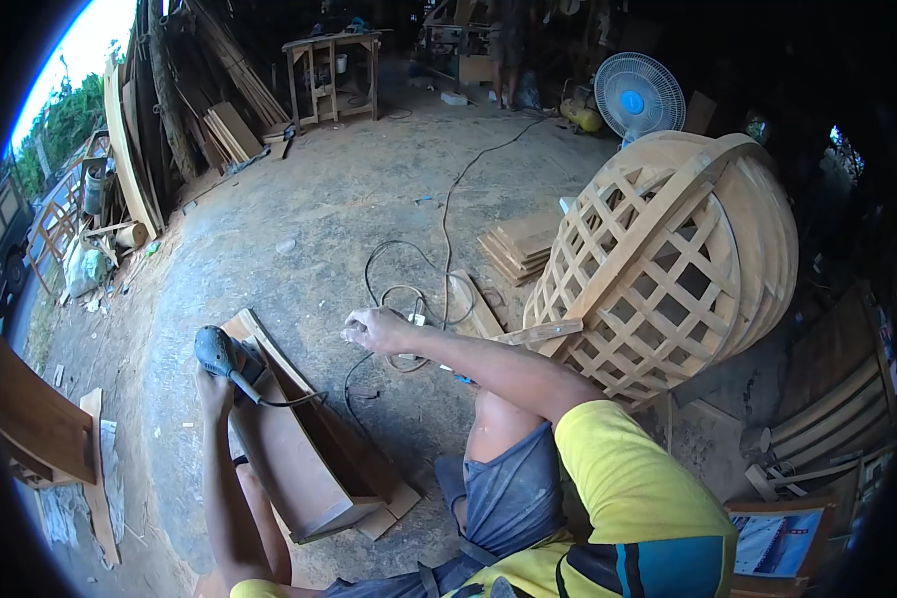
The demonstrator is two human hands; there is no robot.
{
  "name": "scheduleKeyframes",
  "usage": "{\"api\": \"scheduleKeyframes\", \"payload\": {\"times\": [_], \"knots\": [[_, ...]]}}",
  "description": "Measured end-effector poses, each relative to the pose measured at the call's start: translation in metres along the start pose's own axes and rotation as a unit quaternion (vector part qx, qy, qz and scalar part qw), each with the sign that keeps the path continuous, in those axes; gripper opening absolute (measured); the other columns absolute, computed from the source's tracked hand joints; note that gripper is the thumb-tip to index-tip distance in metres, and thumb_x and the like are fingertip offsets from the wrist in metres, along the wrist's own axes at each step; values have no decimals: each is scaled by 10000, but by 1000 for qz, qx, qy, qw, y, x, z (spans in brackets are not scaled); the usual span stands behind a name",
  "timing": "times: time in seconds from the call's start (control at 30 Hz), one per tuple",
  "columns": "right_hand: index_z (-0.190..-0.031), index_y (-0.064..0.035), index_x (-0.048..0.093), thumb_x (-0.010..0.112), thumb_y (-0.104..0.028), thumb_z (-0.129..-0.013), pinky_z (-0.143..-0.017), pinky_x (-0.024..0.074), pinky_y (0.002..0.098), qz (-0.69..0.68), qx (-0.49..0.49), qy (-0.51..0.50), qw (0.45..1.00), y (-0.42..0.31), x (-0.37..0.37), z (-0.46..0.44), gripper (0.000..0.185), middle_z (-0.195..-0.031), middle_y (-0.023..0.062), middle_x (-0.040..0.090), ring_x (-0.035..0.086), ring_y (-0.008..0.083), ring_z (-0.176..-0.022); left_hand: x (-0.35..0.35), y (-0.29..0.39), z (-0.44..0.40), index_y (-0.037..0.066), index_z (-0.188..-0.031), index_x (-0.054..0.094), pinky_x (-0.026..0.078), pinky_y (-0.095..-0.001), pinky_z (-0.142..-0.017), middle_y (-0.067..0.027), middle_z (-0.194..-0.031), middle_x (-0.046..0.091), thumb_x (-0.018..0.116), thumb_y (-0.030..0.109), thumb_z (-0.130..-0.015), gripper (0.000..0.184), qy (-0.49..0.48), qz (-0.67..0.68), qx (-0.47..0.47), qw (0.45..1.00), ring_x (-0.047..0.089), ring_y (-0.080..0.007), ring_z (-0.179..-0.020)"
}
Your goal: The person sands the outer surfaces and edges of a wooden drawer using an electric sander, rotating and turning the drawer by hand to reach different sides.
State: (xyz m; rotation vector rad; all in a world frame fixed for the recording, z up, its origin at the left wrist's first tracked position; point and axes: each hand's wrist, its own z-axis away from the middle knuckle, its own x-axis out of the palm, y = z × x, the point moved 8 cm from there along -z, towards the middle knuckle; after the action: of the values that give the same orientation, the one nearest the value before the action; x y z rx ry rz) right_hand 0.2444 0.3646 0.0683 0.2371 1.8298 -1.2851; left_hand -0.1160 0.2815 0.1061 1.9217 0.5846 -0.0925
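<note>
My left hand [215, 389] is wrapped round a blue-grey electric sander [213, 349] with a dark cord at its rear. The sander is at the far end of a long brown wooden drawer-like box [284, 448], which lies tilted on the floor before me; whether its pad touches the wood is hidden. My right hand [377, 330] is raised over the floor to the right of the box, fingers curled in. What it holds, if anything, cannot be made out. Near it, a cord [406, 289] lies looped around a small white socket block [418, 320].
A large wooden lattice frame [658, 269] stands at right, with stacked boards [523, 244] beside it. Behind it is a blue-white fan [640, 95]. A curved wooden piece [45, 419] sits at left. A workbench [331, 78] and a person [505, 60] are at the back.
</note>
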Motion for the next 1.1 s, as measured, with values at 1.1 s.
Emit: {"api": "scheduleKeyframes", "payload": {"times": [1.1], "knots": [[-1260, -66, 736, 678, -465, -1025, -921, 582, 428, -6, -7, -28, 1000, -38, -2, 8, 467, -1071, 178, 796, 765, 323, -1020, 18, 78, 88, 7, -980, 722, 556, -321, -805, -27, -911, 736, 738, 132, -935, 134, -5, -19, -13, 1000, 664, -125, -864]]}}
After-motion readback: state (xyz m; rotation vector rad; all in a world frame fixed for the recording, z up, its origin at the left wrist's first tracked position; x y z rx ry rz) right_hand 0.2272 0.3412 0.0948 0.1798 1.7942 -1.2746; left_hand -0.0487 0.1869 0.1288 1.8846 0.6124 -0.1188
